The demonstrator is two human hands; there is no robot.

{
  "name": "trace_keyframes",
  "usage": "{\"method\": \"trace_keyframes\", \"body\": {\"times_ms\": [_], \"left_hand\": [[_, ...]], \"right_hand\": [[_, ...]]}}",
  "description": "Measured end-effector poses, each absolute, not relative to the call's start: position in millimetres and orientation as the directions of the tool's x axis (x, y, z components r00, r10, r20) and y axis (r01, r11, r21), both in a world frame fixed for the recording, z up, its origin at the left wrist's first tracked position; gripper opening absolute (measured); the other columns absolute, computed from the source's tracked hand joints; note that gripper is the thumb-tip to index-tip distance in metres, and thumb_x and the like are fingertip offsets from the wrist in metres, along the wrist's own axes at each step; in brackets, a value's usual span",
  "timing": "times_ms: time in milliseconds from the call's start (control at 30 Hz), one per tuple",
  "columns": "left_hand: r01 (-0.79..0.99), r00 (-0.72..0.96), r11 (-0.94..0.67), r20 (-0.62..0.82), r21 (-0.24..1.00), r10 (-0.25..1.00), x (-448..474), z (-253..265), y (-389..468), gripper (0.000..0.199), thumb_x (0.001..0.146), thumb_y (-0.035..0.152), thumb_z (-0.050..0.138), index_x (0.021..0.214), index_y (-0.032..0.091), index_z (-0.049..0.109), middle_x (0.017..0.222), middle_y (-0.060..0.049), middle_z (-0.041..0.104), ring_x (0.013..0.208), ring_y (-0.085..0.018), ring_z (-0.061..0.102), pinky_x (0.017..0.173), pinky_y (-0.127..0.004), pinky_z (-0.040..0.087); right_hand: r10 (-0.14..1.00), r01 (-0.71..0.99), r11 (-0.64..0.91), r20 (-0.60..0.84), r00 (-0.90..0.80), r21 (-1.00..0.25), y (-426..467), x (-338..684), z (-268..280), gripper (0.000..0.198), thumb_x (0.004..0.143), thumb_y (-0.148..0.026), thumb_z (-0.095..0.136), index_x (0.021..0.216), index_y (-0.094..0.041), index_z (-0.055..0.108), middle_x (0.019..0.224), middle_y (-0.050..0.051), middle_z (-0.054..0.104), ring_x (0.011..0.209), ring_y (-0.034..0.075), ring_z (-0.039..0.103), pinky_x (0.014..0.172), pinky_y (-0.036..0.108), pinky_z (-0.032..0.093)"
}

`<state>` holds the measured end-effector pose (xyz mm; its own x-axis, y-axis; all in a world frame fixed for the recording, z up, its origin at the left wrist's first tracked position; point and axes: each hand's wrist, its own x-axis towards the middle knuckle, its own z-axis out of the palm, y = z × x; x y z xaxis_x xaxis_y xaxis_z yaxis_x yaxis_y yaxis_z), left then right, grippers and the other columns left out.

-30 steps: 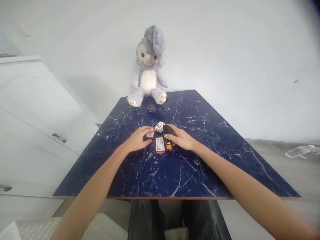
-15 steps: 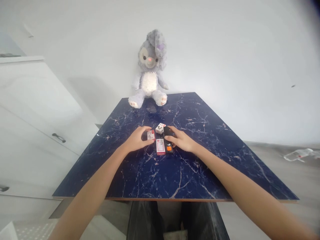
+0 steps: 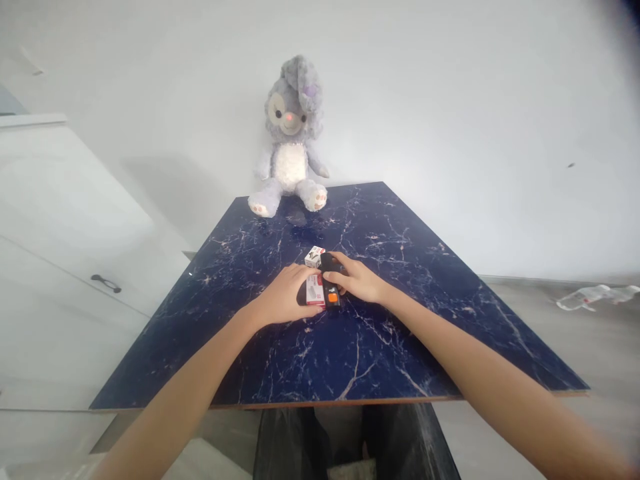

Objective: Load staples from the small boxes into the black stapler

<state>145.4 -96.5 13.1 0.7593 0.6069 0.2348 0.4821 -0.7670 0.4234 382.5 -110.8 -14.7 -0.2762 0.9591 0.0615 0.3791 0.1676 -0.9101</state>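
Observation:
My left hand [image 3: 281, 295] is closed round a small red-and-white box [image 3: 315, 291], thumb at its near edge and fingers at its far edge. This box lies against the left side of a black oblong item with an orange patch [image 3: 333, 297], whose exact kind I cannot make out. My right hand [image 3: 361, 280] grips that black item from the right, with the thumb across its top. Just beyond the two hands stands a small white box [image 3: 315, 257] with a dark picture and red print. Whether another box lies under the one in my left hand is hidden.
A grey plush rabbit [image 3: 290, 160] sits at the far edge of the dark blue marbled table [image 3: 400, 347], against the wall. To the left stands a white cabinet [image 3: 65, 220] with a dark handle. A clear plastic item [image 3: 585, 297] lies on the floor at right.
My left hand has moved right and nearer with its red-and-white box, to where another red-and-white box lay in view. That other box is no longer visible. My right hand stays on the black item.

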Motion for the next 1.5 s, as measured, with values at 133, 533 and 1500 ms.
{"method": "trace_keyframes", "body": {"times_ms": [133,533,1500], "left_hand": [[0.494,0.756,-0.769,0.237,0.406,0.611,145,13,-96,0.071,0.075,0.049,0.078,0.136,0.027,0.05,0.123,-0.01,0.062,0.11,-0.032,0.057,0.094,-0.048,0.047],[0.528,0.705,-0.693,0.201,0.491,0.68,140,-18,-77,0.056,0.105,0.048,0.02,0.157,0.028,0.031,0.165,-0.003,0.027,0.151,-0.027,0.023,0.123,-0.052,0.021],[0.434,0.786,-0.701,0.142,0.566,0.601,132,2,-79,0.094,0.081,0.055,0.071,0.158,0.031,0.023,0.157,-0.012,0.034,0.136,-0.034,0.045,0.109,-0.048,0.043]], "right_hand": [[0.959,0.369,0.168,0.065,-0.276,-0.914,-110,383,-16,0.057,0.091,-0.049,0.06,0.142,-0.027,0.044,0.121,0.009,0.067,0.069,0.018,0.069,0.06,0.035,0.06],[0.96,0.388,0.172,0.065,-0.273,-0.905,-112,381,-13,0.059,0.091,-0.052,0.06,0.142,-0.027,0.044,0.112,0.008,0.07,0.07,0.018,0.068,0.059,0.034,0.06],[0.961,0.338,0.143,0.049,-0.272,-0.93,-115,379,-9,0.058,0.091,-0.048,0.059,0.143,-0.026,0.044,0.132,0.011,0.063,0.082,0.022,0.071,0.063,0.036,0.062]]}}
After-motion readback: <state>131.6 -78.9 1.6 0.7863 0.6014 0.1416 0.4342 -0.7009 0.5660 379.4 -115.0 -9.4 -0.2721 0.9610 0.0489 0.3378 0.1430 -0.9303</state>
